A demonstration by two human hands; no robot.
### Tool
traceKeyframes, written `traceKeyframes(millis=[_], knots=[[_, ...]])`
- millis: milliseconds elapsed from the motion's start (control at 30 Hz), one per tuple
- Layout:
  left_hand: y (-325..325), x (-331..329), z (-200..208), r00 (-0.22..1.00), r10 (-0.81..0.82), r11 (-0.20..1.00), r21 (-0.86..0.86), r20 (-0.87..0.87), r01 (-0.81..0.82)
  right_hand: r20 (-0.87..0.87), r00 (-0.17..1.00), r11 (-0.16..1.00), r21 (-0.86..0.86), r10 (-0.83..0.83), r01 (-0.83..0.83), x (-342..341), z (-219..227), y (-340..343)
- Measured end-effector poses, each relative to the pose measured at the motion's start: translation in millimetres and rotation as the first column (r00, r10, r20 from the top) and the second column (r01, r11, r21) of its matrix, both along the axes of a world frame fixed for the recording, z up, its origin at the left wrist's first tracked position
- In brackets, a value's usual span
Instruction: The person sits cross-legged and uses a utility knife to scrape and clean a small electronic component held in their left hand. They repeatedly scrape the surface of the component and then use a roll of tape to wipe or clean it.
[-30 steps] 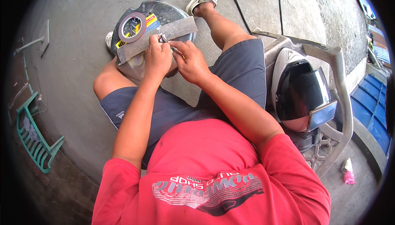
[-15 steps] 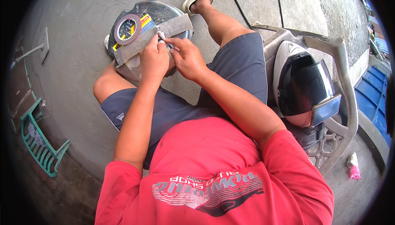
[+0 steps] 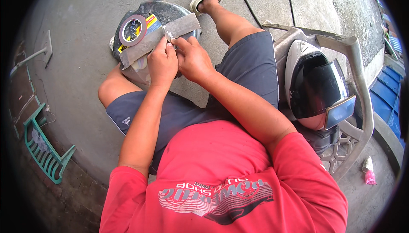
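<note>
Both my hands meet over a round dark stool-like surface [image 3: 177, 13] between my knees. My left hand [image 3: 163, 64] is closed, its thumb and fingertips at a small whitish piece [image 3: 168, 35]. Beside it, my right hand [image 3: 194, 61] is also closed, with fingertips pinched near the same spot. What exactly they pinch is too small to tell. Just beyond the fingertips a flat grey strip of board [image 3: 145, 47] lies slantwise across the surface. On its far left rests a roll of thin tape [image 3: 143, 35], over a yellow and blue package [image 3: 151, 21].
To my right, a white and black helmet [image 3: 313, 86] with a phone-like panel sits on a pale plastic chair [image 3: 360, 67]. A green plastic chair [image 3: 46, 156] stands far left. Two dark lines [image 3: 247, 3] cross the concrete ahead. A pink bag [image 3: 370, 176] lies at right.
My hands have shifted slightly and the right fingers have curled in closer to the left ones. The board and tape roll keep their places on the surface.
</note>
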State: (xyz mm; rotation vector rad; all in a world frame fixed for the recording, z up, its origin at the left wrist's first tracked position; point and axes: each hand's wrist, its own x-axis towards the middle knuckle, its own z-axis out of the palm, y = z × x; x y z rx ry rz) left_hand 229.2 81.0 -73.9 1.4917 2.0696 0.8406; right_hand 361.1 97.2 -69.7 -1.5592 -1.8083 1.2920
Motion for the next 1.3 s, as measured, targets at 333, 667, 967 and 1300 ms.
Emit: traceKeyframes(millis=[333, 667, 967, 1300], knots=[[5.4, 10.0, 11.7, 1.0, 0.008, 0.998, -0.06, 0.021, -0.007, -0.072, 0.997, 0.999, -0.045, -0.011, 0.008, 7.5, -6.9, 12.8], [8.0, 0.9, -0.8, 0.997, 0.022, 0.989, -0.148, 0.078, -0.01, -0.241, 0.971, 0.999, -0.04, -0.009, 0.0, 16.6, -20.7, 6.2], [13.1, -2.5, 0.2, 0.995, -0.018, 0.996, -0.085, -0.1, 0.01, -0.144, 0.989, 0.998, -0.051, 0.028, -0.036, 11.7, -9.1, 14.1], [14.9, -4.0, 1.9, 0.998, 0.05, 0.995, -0.08, -0.039, -0.053, -0.072, 0.997, 0.999, -0.048, -0.003, 0.0, 1.7, -2.4, 14.6]])
